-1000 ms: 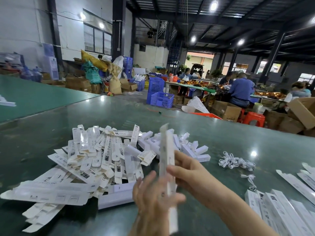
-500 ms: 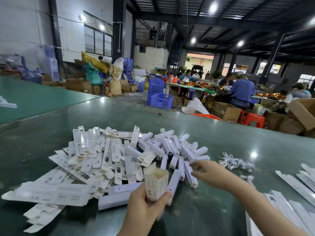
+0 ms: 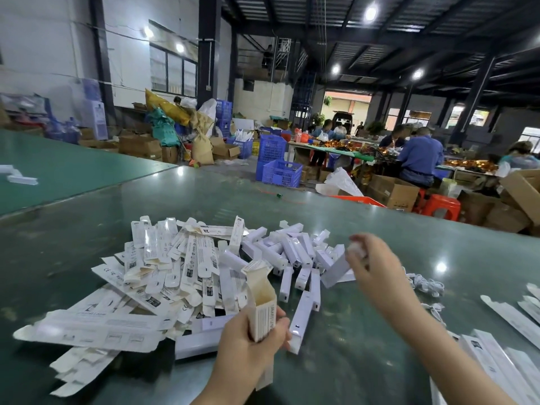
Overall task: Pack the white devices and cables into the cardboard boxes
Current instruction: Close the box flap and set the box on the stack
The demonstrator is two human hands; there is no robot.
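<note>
Left hand (image 3: 251,343) grips an upright box (image 3: 261,302), top flap open, above the table (image 3: 365,361). Right hand (image 3: 371,264) raised over the heap of white devices (image 3: 292,255), fingers curled on one device (image 3: 340,268) hanging tilted; grip blurred, probably a pinch at its top end. Flat boxes (image 3: 163,273) piled at left. Cables (image 3: 426,285) lie just right of the hand.

Green table (image 3: 87,238): flat cartons (image 3: 163,276), white devices (image 3: 292,255), cables (image 3: 426,285).
</note>
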